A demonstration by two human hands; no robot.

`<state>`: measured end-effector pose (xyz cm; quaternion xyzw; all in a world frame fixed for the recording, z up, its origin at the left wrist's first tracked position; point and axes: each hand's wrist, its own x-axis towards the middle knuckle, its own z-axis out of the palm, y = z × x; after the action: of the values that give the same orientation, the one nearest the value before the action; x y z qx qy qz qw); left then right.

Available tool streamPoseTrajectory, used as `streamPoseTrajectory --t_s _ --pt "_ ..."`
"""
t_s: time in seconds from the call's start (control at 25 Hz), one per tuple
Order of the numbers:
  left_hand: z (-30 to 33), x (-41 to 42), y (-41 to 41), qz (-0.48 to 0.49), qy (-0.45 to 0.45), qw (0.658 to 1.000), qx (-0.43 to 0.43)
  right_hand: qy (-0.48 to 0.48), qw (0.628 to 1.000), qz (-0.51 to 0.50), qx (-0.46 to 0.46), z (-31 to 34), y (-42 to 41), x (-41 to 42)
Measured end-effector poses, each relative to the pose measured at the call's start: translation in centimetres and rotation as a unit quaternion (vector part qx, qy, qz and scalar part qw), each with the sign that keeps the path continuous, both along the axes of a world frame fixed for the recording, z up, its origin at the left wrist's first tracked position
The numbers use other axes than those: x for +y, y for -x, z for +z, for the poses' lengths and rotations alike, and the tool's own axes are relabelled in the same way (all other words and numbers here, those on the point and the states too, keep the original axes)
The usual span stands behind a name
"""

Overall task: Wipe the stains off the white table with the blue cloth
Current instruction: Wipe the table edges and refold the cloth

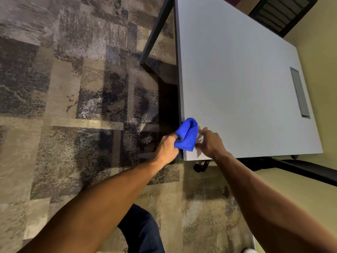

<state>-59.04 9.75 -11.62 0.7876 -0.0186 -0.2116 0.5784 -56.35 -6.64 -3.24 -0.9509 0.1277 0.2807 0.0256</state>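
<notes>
The blue cloth (187,134) sits bunched at the near left corner of the white table (237,73), overhanging its left edge. The left hand (166,147) grips the cloth's left side, off the table over the patterned carpet (63,106). The right hand (209,141), fingers loosely curled, touches the cloth's right side above the tabletop. Bare tabletop stretches ahead to a grey cable hatch (300,92) near the right edge.

Both forearms bare, reaching toward 12 o'clock. Left hand (166,147) fisted, gripping the blue cloth (187,135). Right hand (209,142) at its 3 o'clock, fingers loosely curled.
</notes>
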Motion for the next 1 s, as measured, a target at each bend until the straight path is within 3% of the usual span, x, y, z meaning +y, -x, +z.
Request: streamPoseTrajectory --t_s 0.48,0.68,0.76,0.88,1.0 --pt "0.9 1.1 4.8 -0.205 -0.093 0.974 0.035 -0.005 1.0 -0.024 -0.003 0.0 0.4 0.0" --pt "-1.7 4.6 4.2 -0.269 0.019 0.963 -0.021 -0.012 0.999 -0.039 -0.012 0.4 0.8 0.1" --pt "-2.2 6.3 3.8 -0.3 0.011 0.952 -0.066 -0.019 0.999 -0.044 -0.016 0.6 0.8 0.1" --pt "-2.3 8.0 2.9 -0.269 -0.02 0.956 -0.113 -0.025 0.998 -0.064 -0.011 0.7 0.8 0.2" --pt "-1.8 9.3 1.2 -0.198 -0.072 0.973 -0.097 -0.031 0.997 -0.076 -0.011 0.7 0.8 0.3"
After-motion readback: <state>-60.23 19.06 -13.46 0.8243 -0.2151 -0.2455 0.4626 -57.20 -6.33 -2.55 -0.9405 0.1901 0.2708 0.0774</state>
